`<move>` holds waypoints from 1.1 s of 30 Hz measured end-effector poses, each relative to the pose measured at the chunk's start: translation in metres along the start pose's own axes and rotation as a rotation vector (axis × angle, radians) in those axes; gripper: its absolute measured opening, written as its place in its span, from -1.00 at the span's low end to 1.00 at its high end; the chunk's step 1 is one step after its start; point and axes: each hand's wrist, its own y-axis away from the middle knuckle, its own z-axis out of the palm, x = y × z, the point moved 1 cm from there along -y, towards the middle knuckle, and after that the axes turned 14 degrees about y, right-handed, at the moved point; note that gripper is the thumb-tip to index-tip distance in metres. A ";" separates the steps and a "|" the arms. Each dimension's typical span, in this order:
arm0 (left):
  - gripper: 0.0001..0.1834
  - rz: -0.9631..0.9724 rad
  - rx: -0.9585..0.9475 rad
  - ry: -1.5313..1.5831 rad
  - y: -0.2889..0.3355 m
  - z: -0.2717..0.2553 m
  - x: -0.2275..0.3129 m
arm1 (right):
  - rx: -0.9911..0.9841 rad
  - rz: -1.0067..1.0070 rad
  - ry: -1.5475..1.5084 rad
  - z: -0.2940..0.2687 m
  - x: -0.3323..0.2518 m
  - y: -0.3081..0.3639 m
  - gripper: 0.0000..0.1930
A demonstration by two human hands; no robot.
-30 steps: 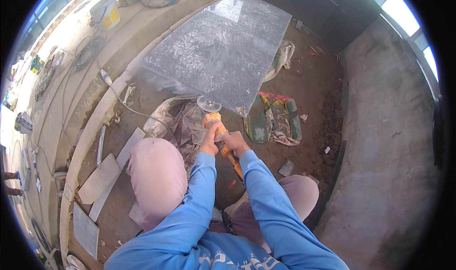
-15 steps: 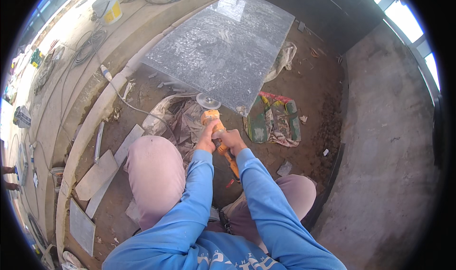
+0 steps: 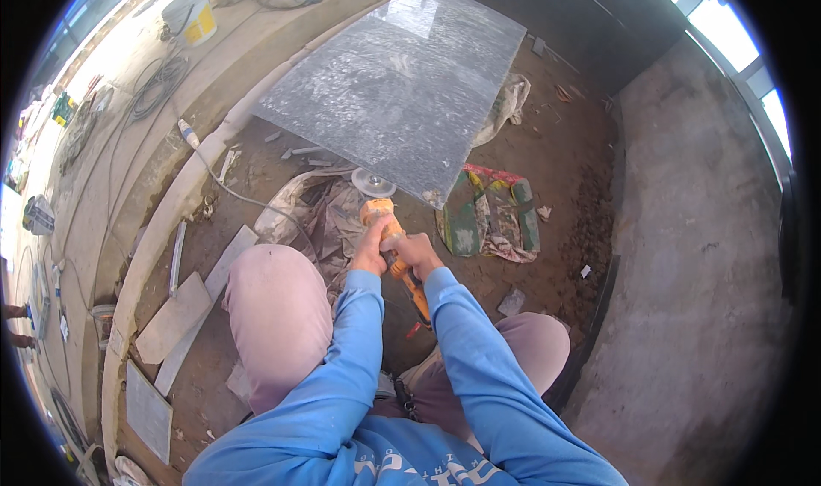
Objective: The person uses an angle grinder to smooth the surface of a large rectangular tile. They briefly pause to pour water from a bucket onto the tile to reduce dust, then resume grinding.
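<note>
Both my hands are wrapped round an orange angle grinder point(image 3: 378, 212) in front of my knees. My left hand point(image 3: 369, 248) grips it near the head, while my right hand point(image 3: 416, 253) holds the body just behind. At its far end the round grinding disc point(image 3: 374, 182) sits at the near edge of a large grey stone slab point(image 3: 385, 92); whether it touches the stone I cannot tell. The slab's near right corner juts out just right of the disc. Crumpled sacking point(image 3: 329, 208) lies below and left of the disc.
A green and red sack point(image 3: 487, 216) lies on the dirt to the right. Cut stone strips point(image 3: 175, 319) rest at left, by a curved concrete ledge point(image 3: 162, 238). A power cable point(image 3: 244, 199) crosses the ground. A bucket point(image 3: 190, 15) stands far left; a concrete wall point(image 3: 701, 255) rises at right.
The view has shifted very slightly. My hands keep the same grip on the angle grinder, and its disc stays at the slab's near edge.
</note>
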 end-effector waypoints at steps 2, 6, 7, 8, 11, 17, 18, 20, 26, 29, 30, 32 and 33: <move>-0.54 -0.028 0.000 0.000 0.001 -0.001 -0.006 | 0.007 -0.005 -0.013 -0.002 0.008 0.000 -0.60; -0.53 -0.031 -0.013 -0.040 0.007 -0.008 -0.012 | -0.015 0.015 -0.018 -0.007 0.007 0.021 -0.59; -0.53 -0.060 -0.004 -0.035 0.008 -0.006 -0.017 | -0.005 0.005 -0.017 -0.011 0.012 0.020 -0.59; -0.53 -0.089 0.005 -0.030 0.009 -0.004 -0.022 | 0.004 -0.005 -0.015 -0.013 0.017 0.019 -0.59; -0.54 -0.081 0.014 -0.037 0.013 -0.005 -0.029 | -0.012 0.012 -0.043 -0.018 0.022 0.027 -0.56; -0.55 -0.082 0.005 -0.032 0.018 -0.004 -0.046 | 0.008 -0.011 -0.054 -0.025 0.039 0.029 -0.61; -0.55 -0.101 0.006 -0.023 0.018 -0.005 -0.048 | 0.020 -0.020 -0.045 -0.026 0.040 0.030 -0.64; -0.54 -0.110 -0.013 -0.026 0.018 -0.006 -0.050 | 0.013 -0.025 -0.053 -0.027 0.043 0.032 -0.63; -0.56 -0.091 0.007 -0.014 0.024 -0.003 -0.054 | -0.005 0.026 -0.050 -0.030 0.044 0.034 -0.56; -0.56 -0.095 0.003 0.001 0.022 -0.001 -0.052 | -0.010 0.020 -0.030 -0.030 0.045 0.027 -0.56; -0.56 -0.098 0.000 0.011 0.021 0.000 -0.051 | -0.011 0.012 -0.019 -0.030 0.045 0.023 -0.57; -0.55 -0.080 -0.001 0.020 0.018 -0.002 -0.047 | -0.011 0.012 0.001 -0.028 0.040 0.023 -0.58; -0.54 -0.071 -0.002 0.024 0.017 -0.003 -0.045 | -0.011 0.011 0.010 -0.026 0.037 0.022 -0.59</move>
